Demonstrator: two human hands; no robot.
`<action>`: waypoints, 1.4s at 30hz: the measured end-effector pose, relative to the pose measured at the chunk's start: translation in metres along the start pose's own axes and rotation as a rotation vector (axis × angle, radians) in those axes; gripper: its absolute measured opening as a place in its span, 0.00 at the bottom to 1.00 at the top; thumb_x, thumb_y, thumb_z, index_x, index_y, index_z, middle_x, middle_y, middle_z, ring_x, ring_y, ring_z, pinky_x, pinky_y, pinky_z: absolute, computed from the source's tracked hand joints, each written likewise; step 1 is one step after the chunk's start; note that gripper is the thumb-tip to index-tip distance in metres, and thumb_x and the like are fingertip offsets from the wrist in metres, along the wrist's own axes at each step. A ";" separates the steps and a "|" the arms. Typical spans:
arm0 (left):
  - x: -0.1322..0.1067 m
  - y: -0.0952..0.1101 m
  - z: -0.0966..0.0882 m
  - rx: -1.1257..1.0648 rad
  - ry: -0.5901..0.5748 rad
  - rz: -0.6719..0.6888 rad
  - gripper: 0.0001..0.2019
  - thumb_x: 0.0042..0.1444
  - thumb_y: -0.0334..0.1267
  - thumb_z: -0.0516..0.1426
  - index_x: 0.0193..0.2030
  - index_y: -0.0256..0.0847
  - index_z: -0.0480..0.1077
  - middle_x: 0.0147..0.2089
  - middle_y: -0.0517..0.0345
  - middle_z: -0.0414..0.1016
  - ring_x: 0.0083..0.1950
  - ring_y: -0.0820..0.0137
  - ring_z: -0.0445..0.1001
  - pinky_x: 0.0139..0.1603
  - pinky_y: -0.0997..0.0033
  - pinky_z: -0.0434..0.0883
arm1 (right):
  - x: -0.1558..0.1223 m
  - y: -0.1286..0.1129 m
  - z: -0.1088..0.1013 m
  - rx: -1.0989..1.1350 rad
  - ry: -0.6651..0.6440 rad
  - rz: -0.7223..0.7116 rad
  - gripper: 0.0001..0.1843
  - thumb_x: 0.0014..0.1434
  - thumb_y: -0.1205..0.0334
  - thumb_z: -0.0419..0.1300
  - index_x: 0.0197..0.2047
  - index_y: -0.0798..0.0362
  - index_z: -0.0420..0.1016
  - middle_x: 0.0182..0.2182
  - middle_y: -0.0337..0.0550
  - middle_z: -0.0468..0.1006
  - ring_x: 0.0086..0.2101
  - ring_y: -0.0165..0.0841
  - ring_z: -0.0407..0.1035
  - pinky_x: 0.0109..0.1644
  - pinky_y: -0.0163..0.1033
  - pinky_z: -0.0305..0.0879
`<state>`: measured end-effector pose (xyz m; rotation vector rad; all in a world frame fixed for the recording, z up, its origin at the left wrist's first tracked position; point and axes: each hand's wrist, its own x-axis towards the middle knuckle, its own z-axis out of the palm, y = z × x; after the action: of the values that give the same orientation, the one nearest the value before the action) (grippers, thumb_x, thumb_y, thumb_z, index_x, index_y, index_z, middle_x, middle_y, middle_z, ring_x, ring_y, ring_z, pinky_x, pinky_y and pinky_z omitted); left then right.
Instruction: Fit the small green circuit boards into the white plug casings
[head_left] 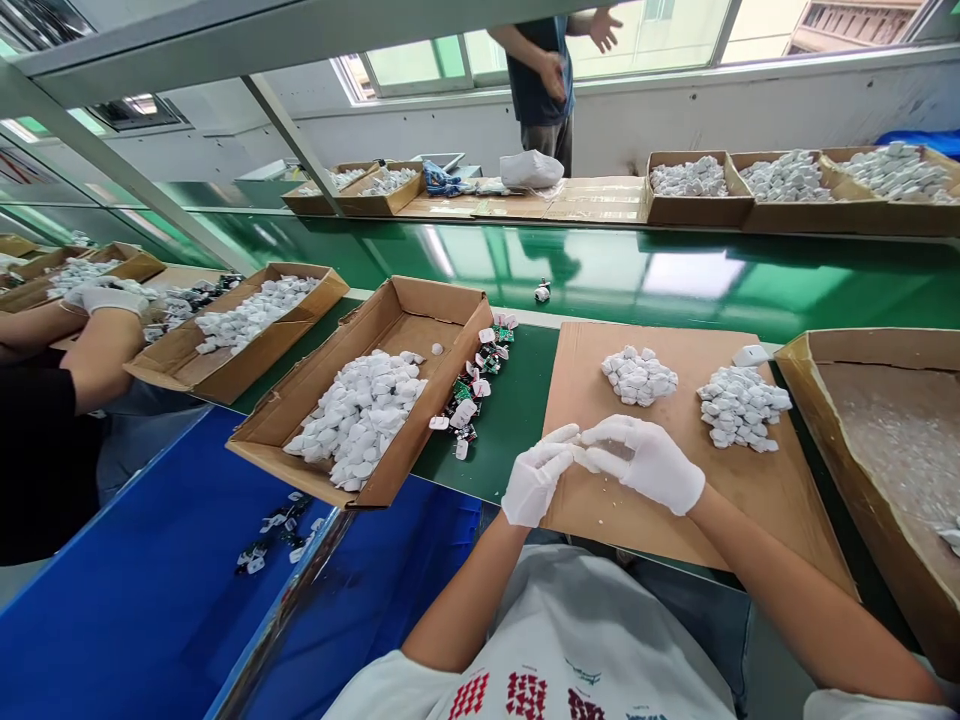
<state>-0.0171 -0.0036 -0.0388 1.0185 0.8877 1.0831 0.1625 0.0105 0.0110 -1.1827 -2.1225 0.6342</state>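
Cardboard sheet (577, 370): flat on the green worktop (525, 395), under the meeting fingertips.
Left hand (536, 480): gloved, fingertips narrowed around a small whitish piece (578, 453), partly hidden.
Right hand (646, 462): gloved, thumb and fingers narrowed on the same piece.
White casings (639, 376): two piles on the sheet, beyond the hands.
Cardboard box (397, 330): left of the sheet, circuit boards (482, 385) along its right side.

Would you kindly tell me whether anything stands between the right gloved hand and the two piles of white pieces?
Nothing visible does: only bare cardboard sheet shows between the right hand and the left pile and right pile. The open cardboard box stands beyond the right pile.
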 end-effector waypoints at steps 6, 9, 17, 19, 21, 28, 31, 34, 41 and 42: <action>-0.002 -0.005 -0.004 -0.020 -0.125 0.011 0.16 0.57 0.47 0.56 0.44 0.41 0.78 0.66 0.53 0.61 0.64 0.54 0.62 0.66 0.58 0.59 | -0.004 0.004 0.008 -0.132 -0.044 -0.025 0.08 0.56 0.62 0.60 0.40 0.47 0.76 0.34 0.38 0.80 0.30 0.29 0.71 0.33 0.34 0.63; -0.003 0.002 -0.004 -0.038 -0.208 -0.026 0.18 0.58 0.46 0.55 0.50 0.40 0.75 0.68 0.54 0.57 0.67 0.53 0.58 0.69 0.57 0.55 | -0.003 0.005 0.005 -0.080 -0.064 -0.045 0.07 0.56 0.63 0.61 0.39 0.48 0.77 0.33 0.38 0.80 0.28 0.28 0.71 0.33 0.33 0.63; -0.001 0.017 -0.007 -0.003 -0.448 -0.078 0.24 0.59 0.49 0.54 0.59 0.41 0.68 0.70 0.54 0.51 0.69 0.52 0.54 0.70 0.53 0.49 | -0.003 -0.004 0.011 -0.008 -0.082 -0.133 0.10 0.59 0.57 0.59 0.30 0.51 0.77 0.22 0.36 0.77 0.21 0.25 0.65 0.26 0.32 0.60; 0.000 0.013 -0.009 -0.051 -0.449 -0.088 0.23 0.59 0.49 0.53 0.58 0.40 0.69 0.69 0.52 0.54 0.68 0.51 0.55 0.69 0.51 0.51 | -0.002 -0.004 0.011 -0.001 -0.077 -0.153 0.08 0.59 0.58 0.59 0.32 0.50 0.77 0.24 0.36 0.78 0.23 0.26 0.68 0.28 0.32 0.62; 0.001 0.008 -0.009 -0.116 -0.429 -0.056 0.24 0.60 0.51 0.52 0.58 0.40 0.69 0.69 0.51 0.54 0.69 0.51 0.53 0.68 0.50 0.53 | -0.001 -0.003 0.007 -0.016 -0.040 -0.166 0.08 0.58 0.59 0.60 0.42 0.48 0.76 0.34 0.39 0.80 0.31 0.29 0.73 0.34 0.33 0.67; -0.001 0.009 -0.004 -0.068 -0.428 0.083 0.35 0.59 0.60 0.46 0.69 0.48 0.47 0.73 0.56 0.41 0.70 0.50 0.47 0.66 0.50 0.55 | 0.000 -0.002 0.004 -0.164 0.323 -0.115 0.06 0.59 0.63 0.58 0.37 0.48 0.76 0.33 0.41 0.77 0.30 0.29 0.72 0.35 0.34 0.68; -0.005 0.007 -0.003 0.104 -0.447 0.213 0.36 0.59 0.59 0.47 0.70 0.48 0.43 0.74 0.58 0.38 0.72 0.52 0.39 0.67 0.53 0.54 | -0.003 -0.004 0.015 -0.190 0.300 -0.100 0.04 0.58 0.64 0.58 0.35 0.50 0.75 0.29 0.38 0.77 0.26 0.27 0.70 0.30 0.32 0.64; -0.007 0.004 -0.001 0.382 -0.401 0.308 0.38 0.59 0.58 0.47 0.71 0.48 0.37 0.74 0.55 0.35 0.73 0.55 0.38 0.70 0.53 0.48 | -0.005 -0.002 0.023 -0.295 0.311 -0.115 0.05 0.58 0.65 0.57 0.35 0.51 0.75 0.29 0.37 0.78 0.25 0.26 0.69 0.27 0.32 0.59; -0.008 0.003 0.008 0.873 -0.271 0.438 0.40 0.59 0.57 0.47 0.71 0.46 0.33 0.73 0.53 0.40 0.73 0.57 0.40 0.71 0.53 0.45 | -0.004 0.002 0.026 -0.403 0.375 -0.120 0.06 0.54 0.68 0.55 0.31 0.52 0.74 0.22 0.35 0.74 0.21 0.23 0.64 0.25 0.30 0.54; -0.008 0.003 0.009 0.876 -0.255 0.438 0.38 0.60 0.56 0.47 0.71 0.46 0.35 0.73 0.54 0.42 0.72 0.57 0.41 0.71 0.53 0.46 | -0.004 0.002 0.027 -0.393 0.383 -0.138 0.06 0.53 0.69 0.55 0.31 0.52 0.74 0.21 0.35 0.73 0.20 0.23 0.63 0.25 0.30 0.54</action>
<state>-0.0111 -0.0126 -0.0330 2.1062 0.9646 0.8756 0.1462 0.0056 -0.0099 -1.2281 -2.0181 -0.0790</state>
